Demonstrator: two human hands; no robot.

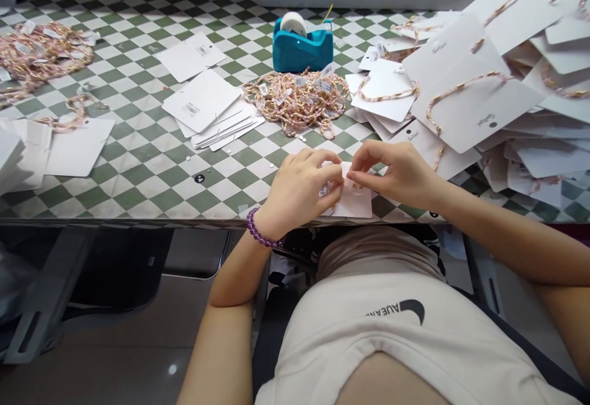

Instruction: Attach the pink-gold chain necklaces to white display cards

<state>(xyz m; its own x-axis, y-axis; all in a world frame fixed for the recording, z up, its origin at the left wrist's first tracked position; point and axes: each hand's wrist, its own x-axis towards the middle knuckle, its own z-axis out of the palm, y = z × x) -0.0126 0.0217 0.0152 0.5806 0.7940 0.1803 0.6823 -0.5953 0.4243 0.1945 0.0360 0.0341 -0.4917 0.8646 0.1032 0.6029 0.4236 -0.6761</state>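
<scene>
A white card (362, 203) lies at the table's front edge, under both my hands. My left hand (306, 190), with a purple bead bracelet (258, 228) at its wrist, rests over the card's left part with curled fingers. A small barcode tag and some beads show between those fingers. My right hand (391, 171) pinches at the card's upper part, thumb and index finger together; what lies between them is too small to make out. Just beyond the hands sits a heap of pink and gold bead strands (299, 101) with tags.
Behind the heap stands a teal tape dispenser (303, 51). Blank cards (203, 101) are stacked to its left. Carded bead strands (474, 98) pile up at the right. Another bead heap (46, 51) and more cards (78, 147) lie at the far left of the checkered table (152, 193).
</scene>
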